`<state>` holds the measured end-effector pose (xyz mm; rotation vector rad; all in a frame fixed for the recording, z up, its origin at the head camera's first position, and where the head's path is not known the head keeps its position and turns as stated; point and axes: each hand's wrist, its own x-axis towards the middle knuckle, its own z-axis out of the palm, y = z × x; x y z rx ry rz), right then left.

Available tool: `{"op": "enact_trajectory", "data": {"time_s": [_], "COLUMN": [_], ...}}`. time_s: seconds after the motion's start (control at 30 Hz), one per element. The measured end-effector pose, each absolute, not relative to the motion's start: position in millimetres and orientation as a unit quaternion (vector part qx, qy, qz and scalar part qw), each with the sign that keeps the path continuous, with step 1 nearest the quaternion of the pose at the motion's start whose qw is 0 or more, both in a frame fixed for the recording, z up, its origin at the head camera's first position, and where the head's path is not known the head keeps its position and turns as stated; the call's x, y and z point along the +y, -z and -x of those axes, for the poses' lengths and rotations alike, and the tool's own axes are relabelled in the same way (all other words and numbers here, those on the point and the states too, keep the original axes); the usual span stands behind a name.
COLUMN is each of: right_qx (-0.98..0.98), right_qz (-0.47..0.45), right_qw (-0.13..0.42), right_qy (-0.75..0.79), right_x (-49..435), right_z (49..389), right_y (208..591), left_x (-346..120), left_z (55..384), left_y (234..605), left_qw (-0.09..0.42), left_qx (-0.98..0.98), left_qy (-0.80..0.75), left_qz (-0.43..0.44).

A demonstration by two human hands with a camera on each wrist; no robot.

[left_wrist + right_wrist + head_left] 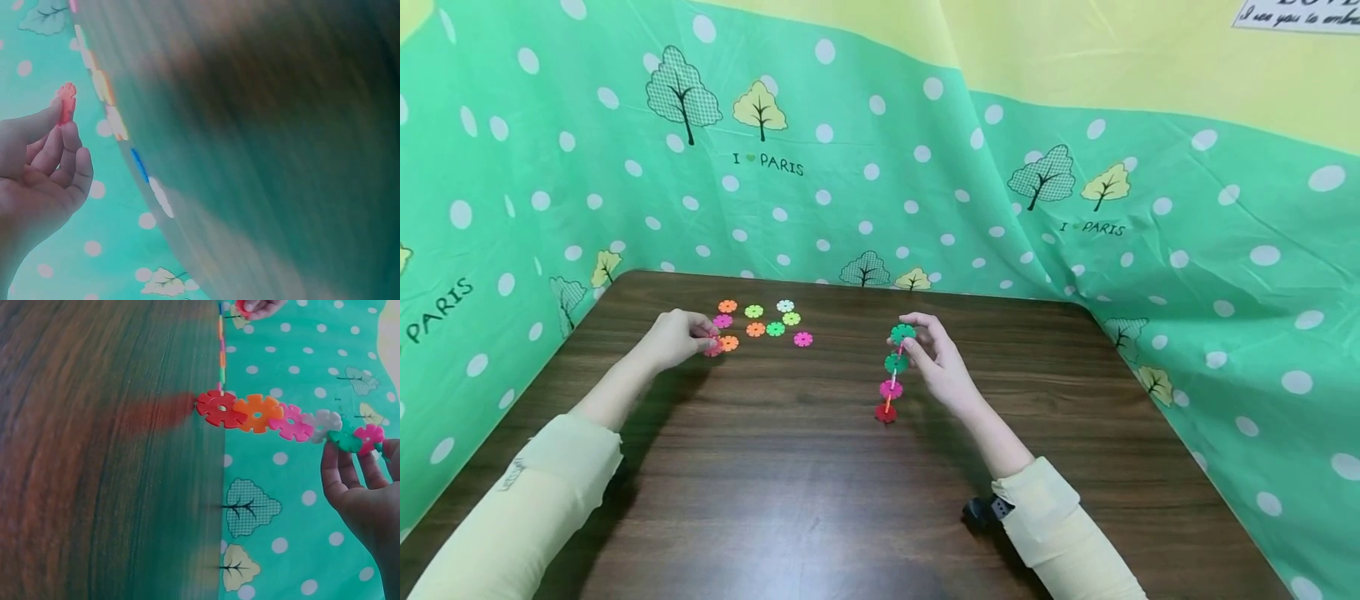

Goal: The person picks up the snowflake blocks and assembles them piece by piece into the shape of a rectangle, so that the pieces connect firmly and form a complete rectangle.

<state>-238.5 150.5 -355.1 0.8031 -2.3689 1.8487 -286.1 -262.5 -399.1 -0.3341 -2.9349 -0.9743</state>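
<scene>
My left hand (672,340) pinches a red flower-shaped disc (68,103) between thumb and fingertips. In the head view it is at the left edge of a group of loose flower discs, beside an orange disc (730,342). My right hand (946,367) grips the upper part of an upright chain of interlocked flower discs. From the bottom the chain runs red (220,409), orange (257,414), pink (291,422), white (325,425), green (345,441), pink (369,436), with a green disc (903,334) on top. The red end is right at the tabletop.
Several loose discs lie at the back left of the brown wooden table (820,467), among them a white one (785,306), a green one (776,329) and a pink one (803,339). A black device (981,514) is at the right sleeve. A green dotted cloth (880,192) hangs behind the table.
</scene>
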Motion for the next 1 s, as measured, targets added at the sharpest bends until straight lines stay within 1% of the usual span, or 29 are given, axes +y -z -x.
{"op": "enact_trajectory", "data": {"time_s": [0.13,0.37,0.83,1.0], "right_qx": [-0.753,-0.749,-0.754,-0.759], "right_qz": [-0.253,-0.245,-0.250,-0.247], "right_qw": [0.016,0.010,0.072,0.089], "right_qy": [-0.607,-0.615,-0.603,-0.595], "right_x": [150,148,143,143], "right_z": [237,234,223,221], "right_y": [354,351,346,347], "left_x": [-256,-238,-197,-182], "left_z": [284,279,261,251], "left_y": [390,377,358,350], "left_qw": [0.036,0.047,0.084,0.116], "left_qx": [-0.941,-0.934,-0.905,-0.903], "left_qy": [0.317,0.334,0.392,0.391], "left_qz": [0.115,0.119,0.140,0.134]}}
